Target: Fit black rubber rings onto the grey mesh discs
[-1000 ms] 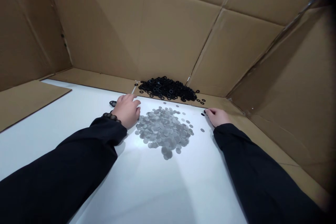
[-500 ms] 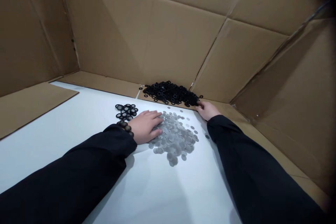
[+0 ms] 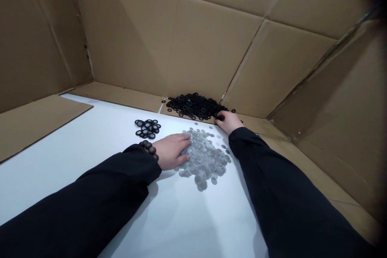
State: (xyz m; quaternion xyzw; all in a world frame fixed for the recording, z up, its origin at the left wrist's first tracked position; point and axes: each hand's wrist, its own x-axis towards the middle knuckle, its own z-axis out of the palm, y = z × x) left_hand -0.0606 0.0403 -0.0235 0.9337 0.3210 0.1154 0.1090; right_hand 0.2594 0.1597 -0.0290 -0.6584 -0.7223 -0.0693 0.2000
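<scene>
My left hand [image 3: 171, 151], a beaded bracelet [image 3: 149, 148] at its wrist, lies flat with fingers out on the left side of a spread of thin grey translucent discs [image 3: 208, 161]. At the right front edge of a heap of black rings [image 3: 193, 105], my right hand [image 3: 228, 121] has thumb and fingers curled together in a pinch. Something dark shows at those fingertips, seemingly a black ring, though the fingers partly cover it. Left of the discs sits a small cluster of black rings with grey discs inside them [image 3: 147, 128].
The white tabletop [image 3: 75, 141] is enclosed by tall cardboard walls [image 3: 136, 32] at the back and sides. A cardboard strip [image 3: 130, 97] runs along the back under the ring heap. Another cardboard sheet [image 3: 42, 119] lies at the left.
My right hand has shifted left along the front of the ring heap, its fingers curling more. My left hand stays on the discs, nearly unmoved. The view has shifted slightly.
</scene>
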